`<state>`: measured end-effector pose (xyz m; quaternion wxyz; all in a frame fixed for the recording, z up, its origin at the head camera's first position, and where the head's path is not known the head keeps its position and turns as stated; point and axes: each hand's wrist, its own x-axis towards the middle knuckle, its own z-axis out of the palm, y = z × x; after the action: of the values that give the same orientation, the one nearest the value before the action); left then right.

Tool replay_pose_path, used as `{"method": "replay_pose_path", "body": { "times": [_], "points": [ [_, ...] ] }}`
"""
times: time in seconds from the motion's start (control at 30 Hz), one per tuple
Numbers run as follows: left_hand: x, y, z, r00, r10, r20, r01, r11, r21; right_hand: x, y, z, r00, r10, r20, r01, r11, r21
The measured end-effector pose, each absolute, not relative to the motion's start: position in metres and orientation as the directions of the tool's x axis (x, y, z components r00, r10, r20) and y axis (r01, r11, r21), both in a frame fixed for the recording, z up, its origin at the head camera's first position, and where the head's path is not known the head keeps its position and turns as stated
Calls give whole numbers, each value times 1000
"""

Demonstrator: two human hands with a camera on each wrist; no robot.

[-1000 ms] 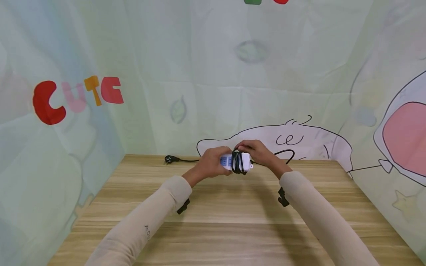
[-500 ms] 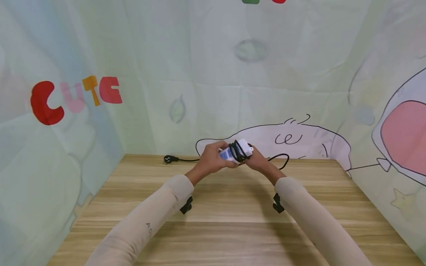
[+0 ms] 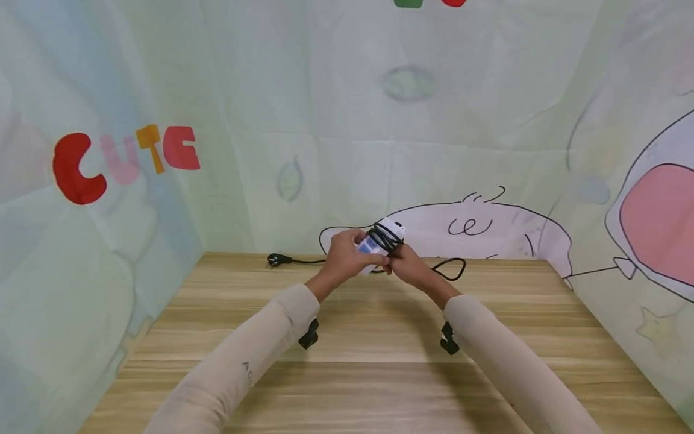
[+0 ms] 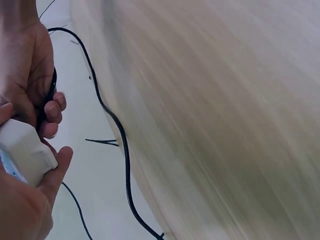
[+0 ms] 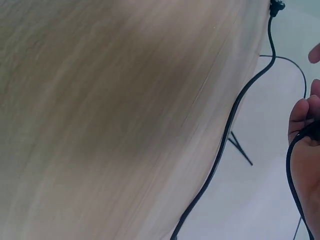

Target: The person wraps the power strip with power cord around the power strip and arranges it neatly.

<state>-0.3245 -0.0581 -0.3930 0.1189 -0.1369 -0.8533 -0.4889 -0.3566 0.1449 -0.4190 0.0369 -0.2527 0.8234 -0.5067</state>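
Note:
A white power strip [image 3: 391,225] with blue sockets is held tilted above the back edge of the table. My left hand [image 3: 343,258] grips its lower end between thumb and fingers. Black cord [image 3: 385,237] is wound several times around the upper part. At the strip's lower right side, my right hand [image 3: 414,269] has its fingers curled around the cord. In the right wrist view, cord [image 5: 290,170] runs out of that curled right hand [image 5: 304,165]. The left wrist view shows the strip's white end [image 4: 31,150] beside the fingers; its far parts are hidden.
The cord's black plug [image 3: 277,260] lies at the table's back left. A loose cord loop [image 3: 458,269] lies right of my hands. The wooden table [image 3: 358,361] meets printed cloth walls [image 3: 347,181] at the back and sides.
The strip has turned from level to steeply tilted, its wrapped end up. My right hand has gone from its top to its lower right side. The loose loop shifted left and down.

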Motion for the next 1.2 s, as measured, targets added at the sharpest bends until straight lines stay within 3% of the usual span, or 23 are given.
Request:
{"method": "replay_pose_path", "body": {
  "times": [0.37, 0.67, 1.0, 1.2],
  "points": [
    [-327, -58, -388, -938, 121, 323, 335, 542, 770, -355, 145, -411, -867, -483, 126, -374, 462, -804],
    [-329, -58, -392, -938, 116, 326, 326, 608, 724, -352, 144, -407, -856, -505, 110, -445, 614, -652],
    [-332, -59, -393, -920, 117, 374, 354, 659, 664, -351, 146, -394, -857, -515, -3, -423, 707, -567],
    [-333, -60, -393, -915, 122, 385, 354, 702, 618, -347, 143, -389, -857, -514, -50, -443, 782, -437]
  ]
}}
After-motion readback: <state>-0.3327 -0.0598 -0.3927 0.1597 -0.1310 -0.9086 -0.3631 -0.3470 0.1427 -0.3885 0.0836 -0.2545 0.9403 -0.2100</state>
